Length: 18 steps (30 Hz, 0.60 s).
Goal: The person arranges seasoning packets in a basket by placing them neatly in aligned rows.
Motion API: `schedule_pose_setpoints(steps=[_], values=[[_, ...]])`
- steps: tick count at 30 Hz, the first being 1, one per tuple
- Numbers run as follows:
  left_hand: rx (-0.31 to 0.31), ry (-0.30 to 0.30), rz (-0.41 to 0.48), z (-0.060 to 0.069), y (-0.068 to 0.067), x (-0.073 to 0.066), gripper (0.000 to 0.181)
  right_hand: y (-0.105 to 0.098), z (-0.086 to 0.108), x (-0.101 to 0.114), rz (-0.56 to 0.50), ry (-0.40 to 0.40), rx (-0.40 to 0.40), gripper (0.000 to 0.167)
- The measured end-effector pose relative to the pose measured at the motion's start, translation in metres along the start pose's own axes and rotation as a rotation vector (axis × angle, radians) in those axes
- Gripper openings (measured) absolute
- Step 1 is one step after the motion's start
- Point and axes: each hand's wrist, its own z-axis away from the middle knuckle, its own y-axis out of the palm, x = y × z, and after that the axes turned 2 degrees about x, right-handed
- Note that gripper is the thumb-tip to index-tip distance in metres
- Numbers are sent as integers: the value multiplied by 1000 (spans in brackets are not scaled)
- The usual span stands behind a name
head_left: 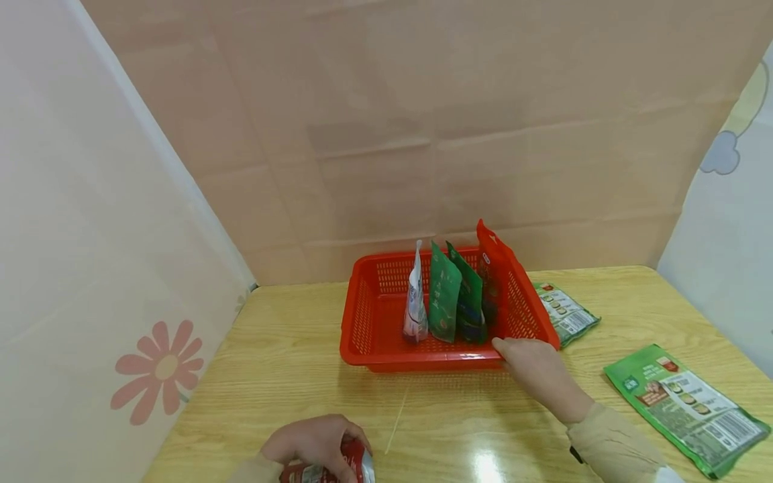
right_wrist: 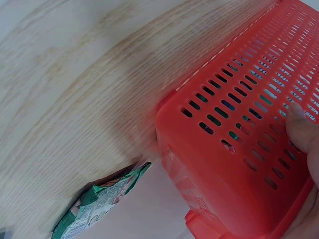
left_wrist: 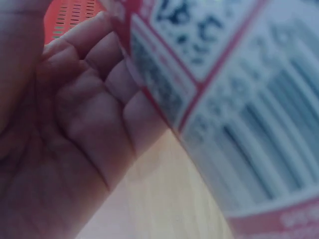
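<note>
At the near edge of the head view, my left hand (head_left: 314,441) holds a red and silver can (head_left: 359,461). The left wrist view shows the can's barcode side (left_wrist: 249,134) close up, with fingers curled behind it. My right hand (head_left: 540,376) grips the front rim of a red plastic basket (head_left: 417,362) near its right corner. In the right wrist view, the thumb (right_wrist: 298,127) presses the slotted wall. Standing inside the basket are a white pouch (head_left: 415,308), two green pouches (head_left: 444,295) (head_left: 470,298) and a red bag (head_left: 492,268) at the right end.
On the wooden table (head_left: 290,335), a green snack packet (head_left: 564,312) lies just right of the basket. A second green packet (head_left: 685,409) lies flat nearer the right edge. A brown paper-like wall (head_left: 386,134) stands behind, with a white flower-printed sheet (head_left: 90,235) at the left.
</note>
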Motion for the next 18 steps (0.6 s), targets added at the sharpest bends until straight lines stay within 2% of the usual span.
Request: schedule_pose_setpoints(steps=[6, 10, 12, 15, 18], values=[[-48, 37, -1, -1, -4, -9, 34, -1, 1, 1, -21, 11, 18, 28], [-103, 88, -17, 0, -5, -27, 38, -3, 3, 0, -106, 25, 48, 28], [-130, 116, -21, 1, -4, -37, 40, -4, 4, -1, -176, 33, 45, 35], [-170, 165, -51, 3, -3, -52, 43, -6, 8, 0, -295, 33, -32, 43], [-208, 195, -94, 5, -2, -64, 45, -7, 13, 7, -408, -16, -200, 46]])
